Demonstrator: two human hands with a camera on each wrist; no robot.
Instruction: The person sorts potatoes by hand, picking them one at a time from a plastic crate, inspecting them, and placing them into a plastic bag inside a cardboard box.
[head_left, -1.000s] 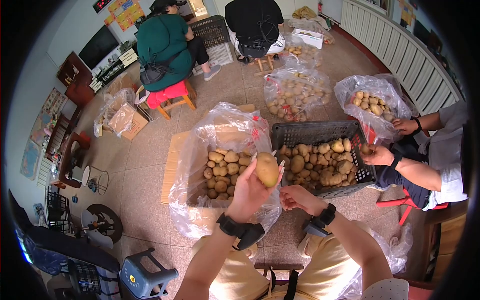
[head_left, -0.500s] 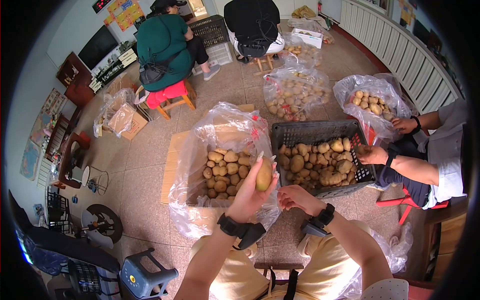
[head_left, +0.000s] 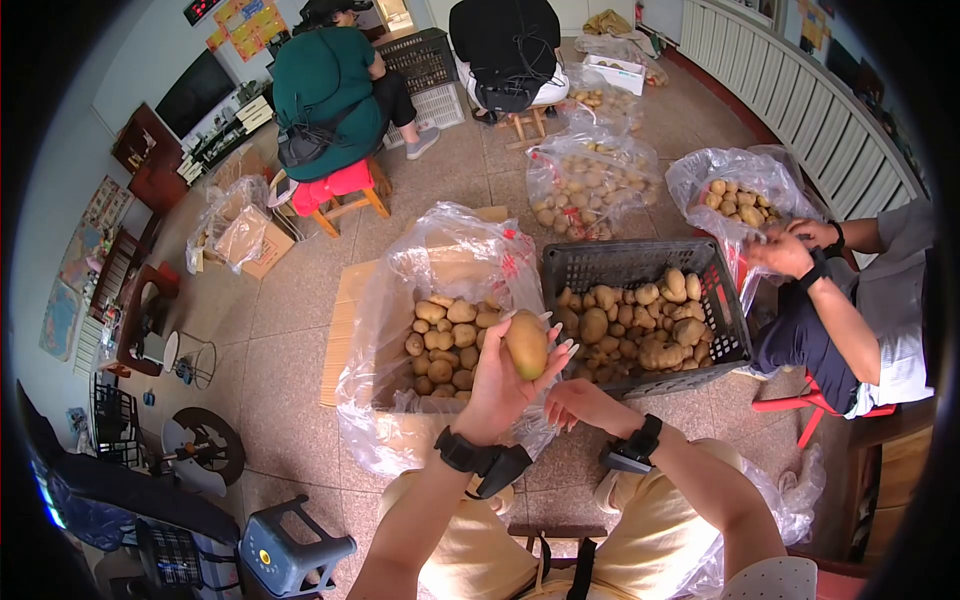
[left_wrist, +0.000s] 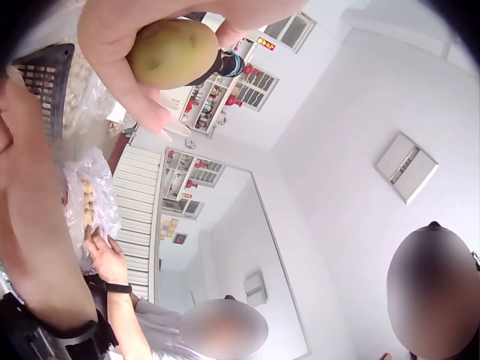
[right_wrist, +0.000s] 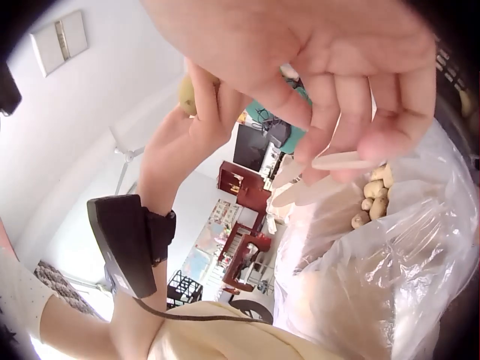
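My left hand (head_left: 494, 388) holds one large, smooth yellowish-brown potato (head_left: 526, 345), thumb on one side and fingers on the other, above the right side of a plastic-lined box. In the left wrist view the potato (left_wrist: 174, 54) shows a greenish-yellow skin with small dents. Just right of and below it, my right hand (head_left: 588, 405) hovers with loosely bent fingers and nothing in them. Smaller potatoes (head_left: 440, 345) lie inside the clear plastic liner (head_left: 385, 445) of the cardboard box. Beside it, a black crate (head_left: 737, 340) contains many potatoes of mixed sizes.
A seated person's hand (head_left: 785, 255) on the right is at a plastic bag of potatoes (head_left: 740, 205). More bagged potatoes (head_left: 595, 190) stand beyond the crate. Two people sit on stools at the back. A blue-grey stool (head_left: 295, 550) is at lower left.
The potato has turned in my left hand, from broad side to narrow side and back partway. My right hand has shifted slightly left. The neighbour's hand has moved from the crate to the bag.
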